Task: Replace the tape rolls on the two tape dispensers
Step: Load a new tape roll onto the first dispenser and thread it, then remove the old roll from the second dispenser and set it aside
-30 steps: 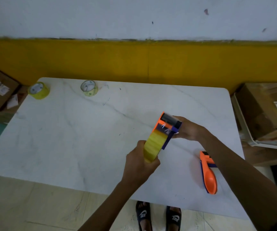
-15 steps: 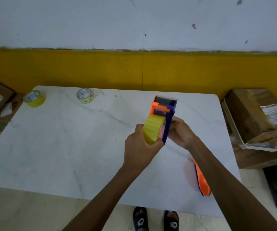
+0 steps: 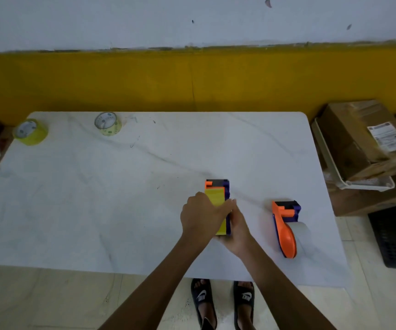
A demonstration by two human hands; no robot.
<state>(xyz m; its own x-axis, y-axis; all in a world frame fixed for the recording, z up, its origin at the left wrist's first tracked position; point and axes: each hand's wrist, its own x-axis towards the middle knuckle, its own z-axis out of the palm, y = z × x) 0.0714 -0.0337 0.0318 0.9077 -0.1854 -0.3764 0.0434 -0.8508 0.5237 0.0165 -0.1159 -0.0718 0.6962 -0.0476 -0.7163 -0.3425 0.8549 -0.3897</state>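
My left hand (image 3: pixel 203 216) and right hand (image 3: pixel 236 228) were both clamped on the dispenser (image 3: pixel 218 186), its long axis running toward the wall, yellow roll (image 3: pixel 215 198) seated inside.

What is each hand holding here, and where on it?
Both hold the tape dispenser: the left hand wraps the yellow tape roll, the right hand cups its near end.

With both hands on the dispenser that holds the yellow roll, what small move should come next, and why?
Probably press the yellow tape roll fully into the orange-and-purple plastic dispenser. The left hand covers the roll and the right hand steadies the body from the side, so seating looks unfinished, though fingers hide the hub.
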